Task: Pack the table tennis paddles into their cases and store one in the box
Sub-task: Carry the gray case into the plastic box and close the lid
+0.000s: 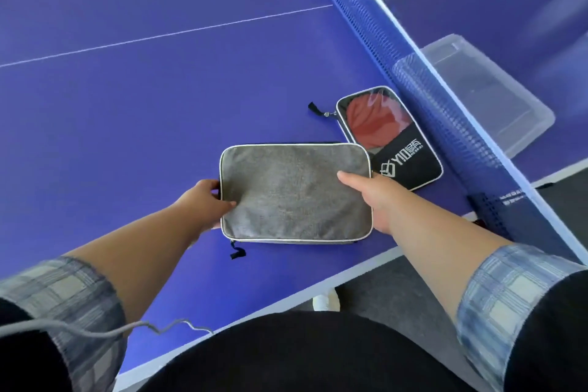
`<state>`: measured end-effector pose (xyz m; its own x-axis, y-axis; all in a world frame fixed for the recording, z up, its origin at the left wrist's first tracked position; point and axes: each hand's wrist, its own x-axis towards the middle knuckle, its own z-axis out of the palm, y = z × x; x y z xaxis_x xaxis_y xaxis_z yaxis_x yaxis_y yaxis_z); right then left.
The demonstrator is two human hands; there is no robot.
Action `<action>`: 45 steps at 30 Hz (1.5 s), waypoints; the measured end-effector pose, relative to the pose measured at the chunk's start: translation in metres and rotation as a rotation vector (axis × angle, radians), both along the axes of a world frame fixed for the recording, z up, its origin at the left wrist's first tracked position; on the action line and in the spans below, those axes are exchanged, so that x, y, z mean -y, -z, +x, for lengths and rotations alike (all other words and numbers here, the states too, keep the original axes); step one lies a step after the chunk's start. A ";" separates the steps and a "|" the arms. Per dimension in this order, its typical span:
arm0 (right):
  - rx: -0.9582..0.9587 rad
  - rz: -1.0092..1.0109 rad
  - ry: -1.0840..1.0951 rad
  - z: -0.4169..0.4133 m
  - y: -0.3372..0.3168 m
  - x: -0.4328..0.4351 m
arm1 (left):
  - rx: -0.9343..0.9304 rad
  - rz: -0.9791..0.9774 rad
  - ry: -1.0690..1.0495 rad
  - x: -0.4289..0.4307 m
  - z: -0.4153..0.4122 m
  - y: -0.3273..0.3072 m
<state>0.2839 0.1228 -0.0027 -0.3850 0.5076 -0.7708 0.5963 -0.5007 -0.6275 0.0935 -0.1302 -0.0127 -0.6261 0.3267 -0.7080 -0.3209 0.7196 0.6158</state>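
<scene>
Two hands, left hand [208, 200] and right hand [366, 192], pinched the grey case [296, 192] by its short ends; clear box [486, 99] lay at two o'clock, nearer the right.

Grey case [296, 192] with white piping; black case [389, 137], red paddle [370, 124] showing; purple-blue surface [159, 89]; plaid cuffs [502, 296].

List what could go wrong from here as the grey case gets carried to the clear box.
1. The net stands between the grey case and the clear box; a low carry could snag it.
2. The grey case overlaps a corner of the black case, so dragging rather than lifting may shove that one.
3. The left hand and right hand pinch only the short edges, so the case might sag or slip.
</scene>
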 end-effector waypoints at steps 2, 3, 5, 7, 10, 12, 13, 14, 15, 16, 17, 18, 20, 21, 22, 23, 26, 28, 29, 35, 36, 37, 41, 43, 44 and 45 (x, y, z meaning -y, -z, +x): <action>-0.087 0.047 0.059 0.011 -0.014 0.005 | -0.003 0.027 0.024 -0.013 -0.008 -0.013; -0.116 0.091 0.081 0.016 -0.022 0.007 | 0.012 0.041 0.027 -0.021 -0.011 -0.021; -0.174 0.183 0.125 0.025 -0.039 0.010 | 0.041 0.081 0.036 -0.040 -0.014 -0.039; -0.188 0.275 0.161 0.034 -0.056 0.013 | 0.066 0.113 0.032 -0.061 -0.014 -0.057; -0.156 0.429 0.156 0.047 -0.079 0.013 | 0.186 0.193 -0.006 -0.095 -0.008 -0.082; -0.137 0.500 0.118 0.053 -0.090 0.011 | 0.229 0.228 -0.041 -0.117 -0.005 -0.096; -0.124 0.520 0.093 0.055 -0.094 0.009 | 0.230 0.237 -0.047 -0.127 -0.004 -0.100; -0.113 0.537 0.070 0.058 -0.096 0.007 | 0.222 0.242 -0.049 -0.137 -0.004 -0.102; -0.103 0.539 0.058 0.060 -0.097 0.004 | 0.209 0.237 -0.050 -0.146 -0.003 -0.103; -0.100 0.537 0.051 0.062 -0.096 0.000 | 0.196 0.226 -0.052 -0.154 -0.002 -0.102; -0.108 0.528 0.057 0.064 -0.095 -0.005 | 0.178 0.213 -0.052 -0.161 0.000 -0.101; -0.125 0.516 0.067 0.065 -0.093 -0.010 | 0.153 0.197 -0.043 -0.169 0.002 -0.100; -0.177 0.454 0.145 0.069 -0.088 -0.024 | 0.077 0.152 -0.002 -0.189 0.005 -0.099; -0.207 0.401 0.209 0.071 -0.085 -0.032 | 0.025 0.137 0.034 -0.201 0.006 -0.100; -0.232 0.350 0.270 0.074 -0.081 -0.040 | -0.033 0.136 0.082 -0.214 0.007 -0.101; -0.239 0.306 0.314 0.077 -0.076 -0.048 | -0.097 0.145 0.136 -0.228 0.007 -0.101; -0.255 0.146 0.450 0.084 -0.060 -0.063 | -0.294 0.161 0.292 -0.272 0.008 -0.100; -0.256 -0.001 0.518 0.083 -0.049 -0.070 | -0.373 0.156 0.369 -0.301 0.008 -0.096; -0.251 -0.060 0.543 0.081 -0.043 -0.075 | -0.397 0.154 0.402 -0.314 0.007 -0.093; -0.141 -0.284 0.618 0.058 -0.008 -0.092 | -0.500 0.066 0.605 -0.383 0.000 -0.059; -0.089 -0.281 0.622 0.054 -0.001 -0.096 | -0.499 0.050 0.631 -0.391 0.000 -0.049; -0.041 -0.275 0.635 0.051 0.006 -0.100 | -0.498 0.029 0.652 -0.397 -0.001 -0.039; 0.147 -0.093 0.652 0.048 0.028 -0.109 | -0.522 -0.057 0.697 -0.410 0.001 -0.004; 0.172 -0.014 0.669 0.048 0.035 -0.108 | -0.514 -0.084 0.690 -0.414 -0.004 0.002; 0.176 -0.016 0.684 0.048 0.038 -0.107 | -0.489 -0.113 0.694 -0.417 -0.009 0.002; 0.185 -0.031 0.699 0.049 0.039 -0.106 | -0.447 -0.155 0.701 -0.419 -0.013 0.001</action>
<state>0.3333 0.2289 -0.0420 0.1596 0.5641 -0.8102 0.2245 -0.8199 -0.5266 0.0803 0.2887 -0.0138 -0.5464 0.6637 -0.5108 0.4819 0.7480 0.4563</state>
